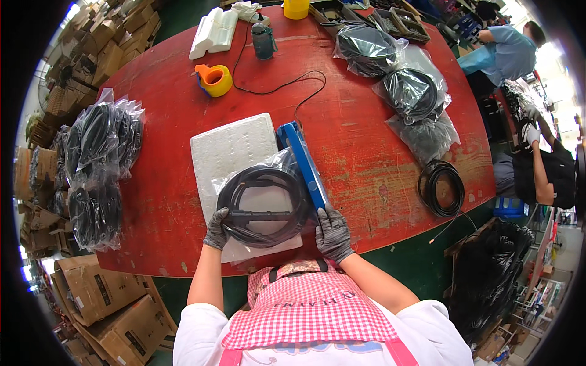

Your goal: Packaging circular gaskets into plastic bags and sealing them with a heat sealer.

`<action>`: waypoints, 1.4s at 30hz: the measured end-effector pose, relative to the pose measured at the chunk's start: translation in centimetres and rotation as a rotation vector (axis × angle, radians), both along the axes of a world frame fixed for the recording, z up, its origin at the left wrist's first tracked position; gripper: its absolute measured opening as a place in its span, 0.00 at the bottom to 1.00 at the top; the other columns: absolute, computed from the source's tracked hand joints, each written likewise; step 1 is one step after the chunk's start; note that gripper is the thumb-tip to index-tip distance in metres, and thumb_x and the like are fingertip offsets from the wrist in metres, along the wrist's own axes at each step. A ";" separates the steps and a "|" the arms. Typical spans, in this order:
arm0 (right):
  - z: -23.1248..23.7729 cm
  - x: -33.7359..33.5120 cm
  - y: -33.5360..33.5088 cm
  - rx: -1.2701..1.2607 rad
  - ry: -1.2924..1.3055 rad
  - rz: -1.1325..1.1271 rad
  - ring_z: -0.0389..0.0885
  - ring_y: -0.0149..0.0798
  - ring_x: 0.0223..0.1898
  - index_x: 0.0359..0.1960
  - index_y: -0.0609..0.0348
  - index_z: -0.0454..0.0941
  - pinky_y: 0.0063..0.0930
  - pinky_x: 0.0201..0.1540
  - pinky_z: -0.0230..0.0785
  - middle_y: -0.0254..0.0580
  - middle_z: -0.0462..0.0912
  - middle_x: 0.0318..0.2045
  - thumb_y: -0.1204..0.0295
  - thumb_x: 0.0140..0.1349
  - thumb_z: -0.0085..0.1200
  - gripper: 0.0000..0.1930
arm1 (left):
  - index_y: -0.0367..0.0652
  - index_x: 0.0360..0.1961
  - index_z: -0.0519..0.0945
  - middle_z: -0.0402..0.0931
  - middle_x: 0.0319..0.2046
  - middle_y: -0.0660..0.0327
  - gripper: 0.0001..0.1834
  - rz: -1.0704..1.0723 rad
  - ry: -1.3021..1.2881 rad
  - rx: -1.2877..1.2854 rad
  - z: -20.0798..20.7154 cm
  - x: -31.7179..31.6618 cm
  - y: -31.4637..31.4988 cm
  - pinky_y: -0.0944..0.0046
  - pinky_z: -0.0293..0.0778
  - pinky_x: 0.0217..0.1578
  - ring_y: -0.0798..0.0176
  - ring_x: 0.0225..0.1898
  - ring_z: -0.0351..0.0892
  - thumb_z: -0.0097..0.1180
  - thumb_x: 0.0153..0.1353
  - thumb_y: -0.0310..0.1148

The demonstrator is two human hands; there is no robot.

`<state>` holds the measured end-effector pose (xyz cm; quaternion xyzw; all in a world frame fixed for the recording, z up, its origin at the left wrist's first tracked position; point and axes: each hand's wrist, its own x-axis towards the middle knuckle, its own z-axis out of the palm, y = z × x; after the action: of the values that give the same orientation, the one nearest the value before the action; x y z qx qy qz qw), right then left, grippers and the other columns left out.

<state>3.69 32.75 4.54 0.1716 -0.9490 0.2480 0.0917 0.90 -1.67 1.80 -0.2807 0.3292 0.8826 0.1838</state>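
Observation:
A coil of black cable [227,198] lies in a clear plastic bag on a white foam board [229,145], in front of me. My left hand [217,229], in a grey glove, is closed on the coil's left edge through the bag. To the right of the coil stands a long blue bar-type bag sealer [303,163], and the bag's side reaches against it. My right hand [334,234], also gloved in grey, lies with stretched fingers on the sealer's near end. What is under its fingertips is hidden.
Bagged coils [101,146] are piled at the left table edge, more bagged coils [415,91] at the far right. A loose cable coil [441,188] lies at the right edge. Farther back are a tape dispenser [215,80], a bottle [263,43] and white rolls [215,32]. Two people work at right.

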 end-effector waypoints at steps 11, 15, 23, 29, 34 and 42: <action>-0.1 0.2 0.4 -0.041 0.015 0.019 0.66 0.54 0.52 0.54 0.62 0.62 0.44 0.52 0.59 0.59 0.64 0.53 0.70 0.49 0.47 0.27 | 0.40 0.39 0.75 0.77 0.35 0.57 0.23 0.007 0.045 -0.040 -1.5 0.4 -0.1 0.53 0.71 0.44 0.56 0.38 0.76 0.59 0.46 0.44; -0.4 0.1 0.5 -0.068 0.012 0.026 0.66 0.55 0.51 0.54 0.62 0.63 0.44 0.51 0.60 0.60 0.64 0.53 0.70 0.48 0.48 0.27 | 0.41 0.41 0.74 0.76 0.37 0.56 0.25 0.006 0.041 -0.031 -1.1 0.2 0.2 0.53 0.71 0.43 0.55 0.39 0.75 0.60 0.46 0.45; 0.0 0.2 0.3 -0.097 0.007 0.012 0.68 0.57 0.49 0.53 0.61 0.64 0.45 0.49 0.62 0.61 0.64 0.52 0.72 0.47 0.48 0.27 | 0.41 0.44 0.73 0.76 0.38 0.56 0.24 0.014 0.023 -0.005 -1.6 0.3 -0.1 0.53 0.71 0.43 0.55 0.39 0.75 0.60 0.46 0.43; -0.6 0.1 0.5 -0.103 0.024 0.024 0.67 0.57 0.50 0.53 0.61 0.63 0.45 0.49 0.62 0.61 0.65 0.51 0.72 0.47 0.48 0.27 | 0.41 0.42 0.73 0.76 0.37 0.57 0.24 0.004 0.018 -0.018 -1.2 0.3 0.1 0.55 0.72 0.42 0.56 0.38 0.75 0.60 0.46 0.43; -0.7 0.2 0.4 -0.085 0.038 0.020 0.68 0.57 0.50 0.53 0.61 0.63 0.45 0.49 0.62 0.60 0.65 0.52 0.71 0.48 0.48 0.27 | 0.41 0.41 0.74 0.76 0.36 0.57 0.24 0.038 0.015 -0.023 -1.6 0.3 0.1 0.55 0.72 0.42 0.57 0.38 0.75 0.61 0.45 0.43; -0.8 0.1 0.5 -0.083 0.039 0.028 0.67 0.56 0.50 0.54 0.60 0.63 0.44 0.49 0.61 0.60 0.64 0.52 0.71 0.48 0.48 0.27 | 0.40 0.41 0.74 0.76 0.37 0.56 0.27 0.033 0.018 -0.035 -2.4 0.4 -0.3 0.53 0.71 0.45 0.55 0.40 0.74 0.63 0.43 0.46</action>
<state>3.83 33.28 3.77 0.1856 -0.9334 0.2851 0.1139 1.25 -1.93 -0.60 -0.2810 0.3417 0.8822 0.1614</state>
